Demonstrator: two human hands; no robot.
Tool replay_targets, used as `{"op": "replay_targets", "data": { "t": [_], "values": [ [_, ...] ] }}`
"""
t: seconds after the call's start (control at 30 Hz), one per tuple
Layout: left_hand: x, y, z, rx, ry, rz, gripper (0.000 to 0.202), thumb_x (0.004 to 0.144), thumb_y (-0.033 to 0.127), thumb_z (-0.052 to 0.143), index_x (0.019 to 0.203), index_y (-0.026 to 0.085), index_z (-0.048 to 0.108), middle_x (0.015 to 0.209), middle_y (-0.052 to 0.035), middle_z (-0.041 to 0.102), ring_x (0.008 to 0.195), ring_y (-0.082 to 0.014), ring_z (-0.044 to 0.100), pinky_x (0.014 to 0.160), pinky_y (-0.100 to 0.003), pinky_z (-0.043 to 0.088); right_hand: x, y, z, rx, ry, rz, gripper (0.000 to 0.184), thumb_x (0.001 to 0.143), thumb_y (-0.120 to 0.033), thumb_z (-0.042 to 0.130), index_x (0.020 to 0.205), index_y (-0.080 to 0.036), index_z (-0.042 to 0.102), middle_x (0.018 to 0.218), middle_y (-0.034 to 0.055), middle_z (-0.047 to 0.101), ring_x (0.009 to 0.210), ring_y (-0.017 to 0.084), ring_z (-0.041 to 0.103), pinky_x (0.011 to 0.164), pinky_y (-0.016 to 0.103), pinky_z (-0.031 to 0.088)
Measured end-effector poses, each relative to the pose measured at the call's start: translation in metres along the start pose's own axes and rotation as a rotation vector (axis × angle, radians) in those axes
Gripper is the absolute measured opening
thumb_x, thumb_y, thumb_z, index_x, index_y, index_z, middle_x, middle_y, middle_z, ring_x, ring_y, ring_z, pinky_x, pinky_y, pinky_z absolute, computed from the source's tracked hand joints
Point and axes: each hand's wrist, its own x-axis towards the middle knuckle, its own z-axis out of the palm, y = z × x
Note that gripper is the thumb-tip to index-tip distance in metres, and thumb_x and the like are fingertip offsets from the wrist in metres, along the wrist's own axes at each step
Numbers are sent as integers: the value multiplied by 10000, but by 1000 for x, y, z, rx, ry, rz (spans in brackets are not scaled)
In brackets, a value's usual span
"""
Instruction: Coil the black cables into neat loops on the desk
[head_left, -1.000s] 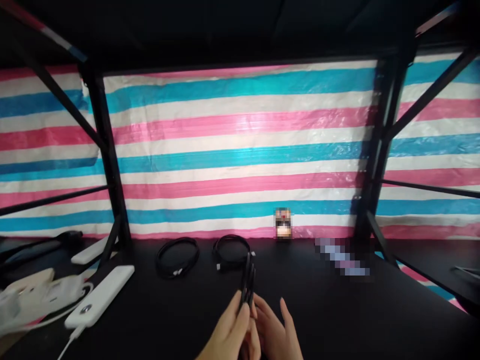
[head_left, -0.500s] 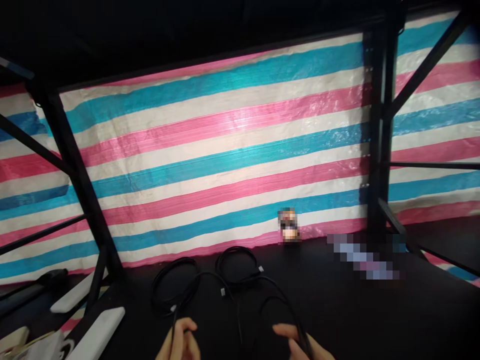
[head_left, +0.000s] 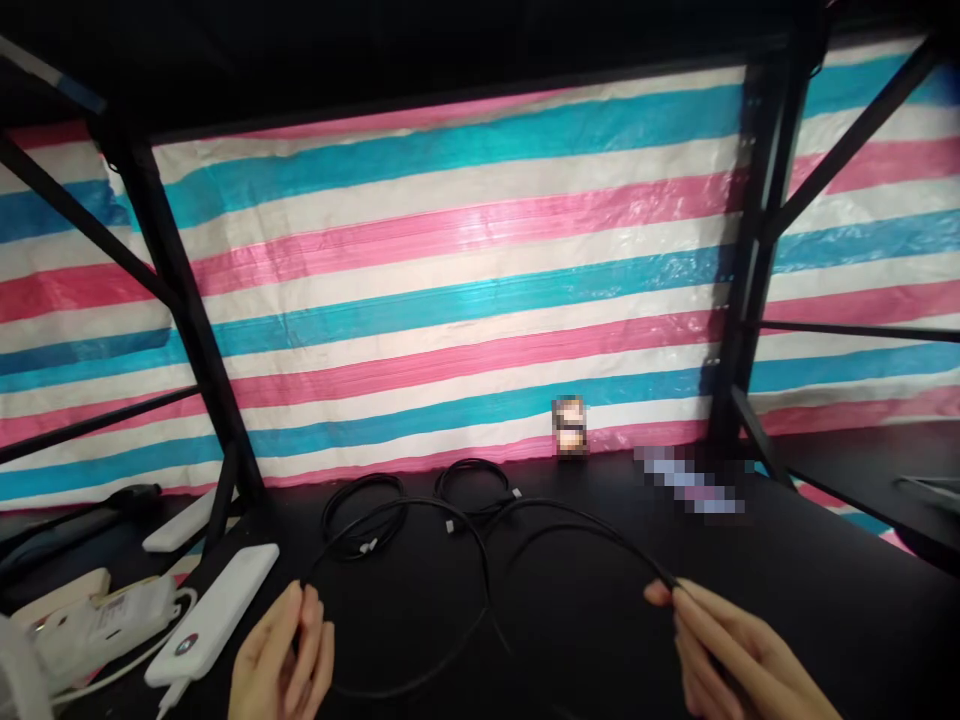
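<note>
A black cable [head_left: 486, 580] arcs in loose loops between my two hands above the dark tabletop [head_left: 592, 640]. At the lower left, my left hand [head_left: 283, 655] pinches one stretch of it between thumb and fingers. My right hand [head_left: 739, 650], at the lower right, is closed around another stretch that runs back toward the middle. Behind the held cable lie two coiled black cables, a left coil [head_left: 330, 515] and a right coil [head_left: 442, 478], with pale plugs showing beside them. The held cable's ends are hard to make out.
A white power strip [head_left: 214, 615] with a cord lies left of my left hand, near a white adapter box [head_left: 120, 625]. Black frame posts [head_left: 184, 310] flank the table. Striped sheeting [head_left: 465, 290] hangs behind. A pixelated item [head_left: 690, 482] lies at the back right.
My hands have moved apart, left hand leftward and right hand rightward, spreading the cable into wider loops. The view has shifted, so more of the tabletop and the left-side items show.
</note>
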Motion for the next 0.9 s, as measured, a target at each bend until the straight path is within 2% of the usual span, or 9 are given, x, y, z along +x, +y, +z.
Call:
{"op": "replay_targets", "data": {
  "t": [0.1,0.27,0.37,0.43,0.53,0.63,0.73,0.8,0.9],
  "values": [
    [-9,15,-14,-219,19,-84,536,443,467,870,471,192,411,271,101,287,247,-24,267,523,-216,569,-9,-36,1,23,104,-86,566,695,-689,630,855,-146,644,344,-105,276,289,58,259,399,244,348],
    [-19,35,-36,-390,-120,-76,547,520,417,832,413,194,344,243,79,279,216,-42,287,425,-198,502,-18,-90,23,-44,45,-173,480,649,-635,709,691,-173,587,362,-97,272,308,26,190,371,212,197],
    [-19,40,-44,-292,-508,-144,549,622,496,771,431,179,366,272,88,251,206,-19,242,291,-141,347,-10,-113,48,-85,-97,-196,475,654,-535,757,539,-178,466,375,-105,228,318,7,152,382,213,119],
    [-20,44,-41,-144,-819,-173,481,689,521,717,508,168,445,304,101,260,201,-15,210,236,-124,204,0,-126,67,-88,-163,-223,432,647,-507,766,567,-172,506,403,-111,221,340,9,151,388,216,101],
    [-24,56,-23,210,-1075,-141,366,820,535,569,744,178,546,338,88,355,250,-91,423,281,-140,249,10,-145,96,-127,-269,-286,385,658,-498,743,785,-145,653,432,-121,214,362,21,141,394,221,86],
    [-23,65,3,628,-946,35,363,851,545,506,872,184,540,390,89,396,355,-141,550,365,-176,354,8,-158,123,-299,-340,-402,405,710,-508,689,863,-133,684,428,-110,247,377,38,168,399,223,120],
    [-16,63,28,1202,-500,371,414,827,582,500,922,182,553,474,33,536,477,-217,633,476,-273,467,-5,-163,147,-557,-336,-651,352,767,-475,632,739,-127,679,428,-67,347,401,58,264,406,222,179],
    [-14,56,40,1371,-247,552,363,795,486,596,977,173,563,648,-44,645,679,-287,682,628,-360,506,-14,-163,158,-684,-341,-824,318,802,-398,589,632,-134,636,434,-42,403,422,72,333,425,220,230],
    [-20,44,51,1434,-86,730,408,773,273,651,1136,141,520,920,-138,666,966,-351,627,819,-450,463,-21,-166,168,-748,-334,-906,310,820,-321,546,563,-148,575,418,-32,435,419,79,368,440,216,260]
  ]
}}
